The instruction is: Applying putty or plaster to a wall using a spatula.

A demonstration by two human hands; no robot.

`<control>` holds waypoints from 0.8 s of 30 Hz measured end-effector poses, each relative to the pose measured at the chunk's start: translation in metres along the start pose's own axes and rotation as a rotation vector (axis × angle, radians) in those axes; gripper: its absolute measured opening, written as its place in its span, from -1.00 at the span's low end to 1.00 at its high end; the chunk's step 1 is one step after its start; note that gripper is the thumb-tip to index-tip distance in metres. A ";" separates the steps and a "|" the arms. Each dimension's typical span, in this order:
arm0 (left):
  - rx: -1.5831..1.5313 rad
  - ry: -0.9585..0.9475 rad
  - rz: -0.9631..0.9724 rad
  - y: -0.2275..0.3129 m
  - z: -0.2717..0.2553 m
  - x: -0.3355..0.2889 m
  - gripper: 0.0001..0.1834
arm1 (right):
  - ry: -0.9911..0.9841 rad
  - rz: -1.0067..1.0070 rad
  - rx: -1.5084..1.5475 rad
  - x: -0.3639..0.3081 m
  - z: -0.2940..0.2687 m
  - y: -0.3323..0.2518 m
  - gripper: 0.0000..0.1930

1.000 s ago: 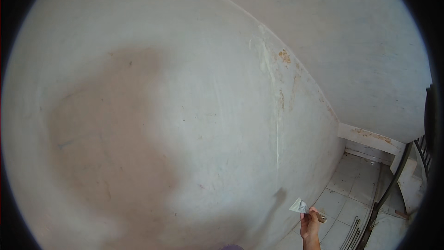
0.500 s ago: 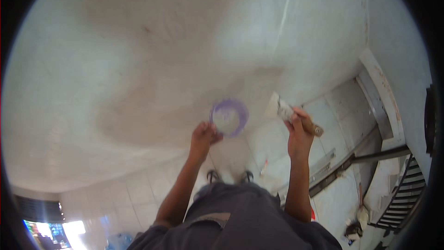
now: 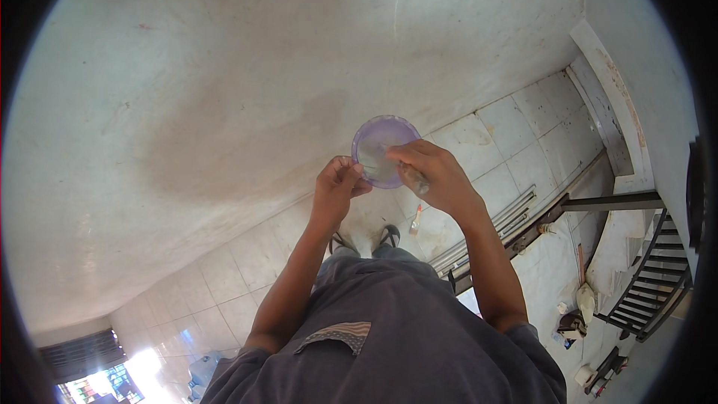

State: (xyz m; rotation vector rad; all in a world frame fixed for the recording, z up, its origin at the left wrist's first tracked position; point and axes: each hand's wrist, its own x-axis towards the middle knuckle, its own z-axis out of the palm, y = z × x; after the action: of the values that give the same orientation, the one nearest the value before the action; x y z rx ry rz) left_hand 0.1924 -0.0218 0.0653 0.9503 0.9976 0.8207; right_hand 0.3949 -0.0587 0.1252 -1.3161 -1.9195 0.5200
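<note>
My left hand (image 3: 336, 185) grips the near left rim of a round purple plastic bowl (image 3: 383, 130). Pale, whitish stuff coats the inside of the bowl. In my right hand (image 3: 443, 177) is a putty knife (image 3: 414, 179); its worn handle end sticks out below my fist. The hand reaches over the right side of the bowl, and the blade is mostly hidden behind my fingers and inside the bowl. Both hands are in front of a pale wall (image 3: 247, 52) with a darker, greyish patch across it.
A paint brush (image 3: 416, 219) lies on the tiled floor (image 3: 224, 269) by my feet. Long metal strips (image 3: 493, 232) lie at the right. Farther right are a dark slatted rack (image 3: 651, 284) and small clutter. A bluish plastic container (image 3: 202, 374) stands at the lower left.
My right hand has moved left with the putty knife, from beside the bowl to over it. The bowl sits slightly higher and farther right in view, and the whole view has shifted.
</note>
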 end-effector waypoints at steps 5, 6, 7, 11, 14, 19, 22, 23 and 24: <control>0.017 -0.002 0.009 0.003 0.008 0.000 -0.87 | -0.069 0.029 0.071 -0.007 0.004 0.009 -0.67; 0.013 0.002 0.015 0.003 0.008 0.001 -0.86 | -0.070 0.039 0.112 -0.009 0.005 0.010 -0.67; 0.012 0.008 0.013 0.003 0.008 0.002 -0.86 | -0.074 0.038 0.115 -0.010 0.006 0.010 -0.67; 0.042 -0.010 0.029 0.000 0.009 0.002 -0.85 | -0.054 0.118 0.217 -0.015 0.012 0.007 -0.70; 0.049 -0.006 0.024 -0.006 0.010 0.001 -0.84 | -0.019 0.223 0.335 -0.019 0.018 0.004 -0.75; 0.061 0.019 -0.036 -0.012 0.006 0.001 -0.84 | -0.043 0.470 0.546 -0.026 0.025 0.008 -0.81; 0.109 0.024 -0.089 -0.013 0.000 0.002 -0.84 | -0.060 0.596 0.616 -0.028 0.027 0.019 -0.82; 0.119 0.022 -0.103 -0.012 0.000 0.002 -0.83 | -0.002 0.584 0.703 -0.029 0.028 0.026 -0.82; 0.130 0.020 -0.117 -0.011 0.000 0.002 -0.83 | 0.056 0.571 0.789 -0.031 0.030 0.033 -0.82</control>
State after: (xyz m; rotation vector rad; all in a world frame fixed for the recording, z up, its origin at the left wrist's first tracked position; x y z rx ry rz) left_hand 0.1944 -0.0239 0.0542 0.9863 1.1233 0.6753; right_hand 0.3983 -0.0724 0.0726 -1.2745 -1.0547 1.3395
